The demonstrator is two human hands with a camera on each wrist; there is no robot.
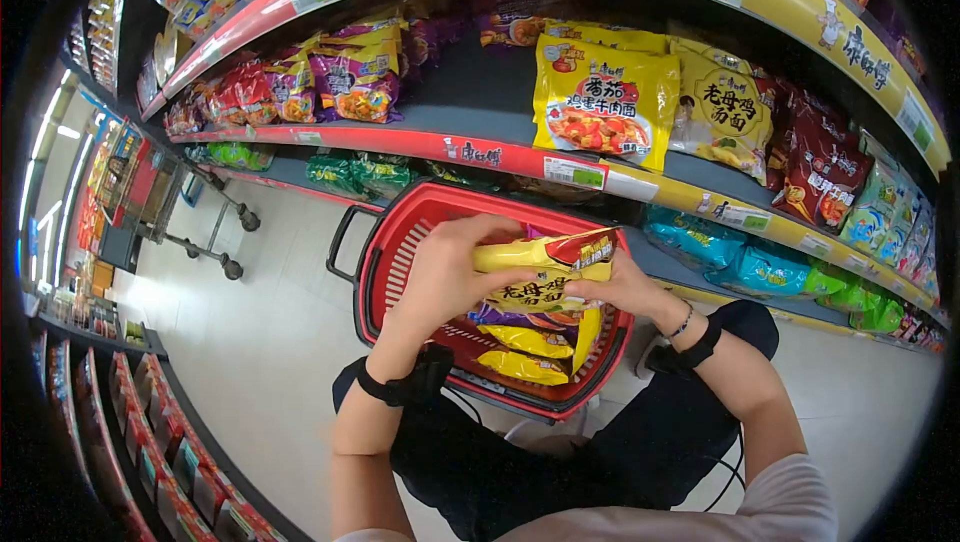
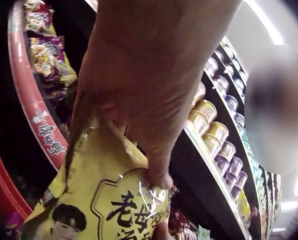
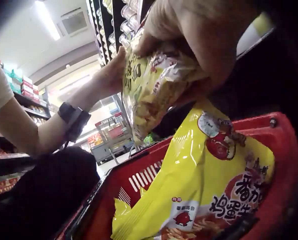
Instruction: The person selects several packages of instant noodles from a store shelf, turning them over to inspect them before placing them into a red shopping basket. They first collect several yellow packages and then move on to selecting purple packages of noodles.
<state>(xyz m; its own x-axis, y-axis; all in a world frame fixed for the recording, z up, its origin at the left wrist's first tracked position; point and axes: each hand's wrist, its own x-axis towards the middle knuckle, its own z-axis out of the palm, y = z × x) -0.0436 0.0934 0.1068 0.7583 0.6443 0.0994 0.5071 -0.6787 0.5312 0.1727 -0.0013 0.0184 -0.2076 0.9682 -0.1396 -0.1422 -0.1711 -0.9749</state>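
Both hands hold a yellow instant noodle packet point(image 1: 535, 289) over the red shopping basket point(image 1: 392, 210). My left hand point(image 1: 448, 270) grips its left side, thumb across the front in the left wrist view, where black lettering shows on the packet point(image 2: 111, 190). At the opposite side my right hand point(image 1: 632, 292) pinches the packet's edge. The right wrist view shows the crinkled packet point(image 3: 156, 87) tilted between the two hands. Inside the basket lie yellow packets point(image 1: 523, 368) and purple ones, partly hidden under the held packet. A yellow tomato noodle packet point(image 3: 189, 172) leans near the basket's wall.
Ahead, a shelf point(image 1: 450, 147) carries yellow tomato noodle packets point(image 1: 606, 107), yellow chicken noodle packets point(image 1: 722, 107), dark red packets point(image 1: 825, 167) and purple packets point(image 1: 353, 82). Teal packets point(image 1: 765, 270) fill the lower shelf. A shopping trolley point(image 1: 130, 177) stands in the aisle at left.
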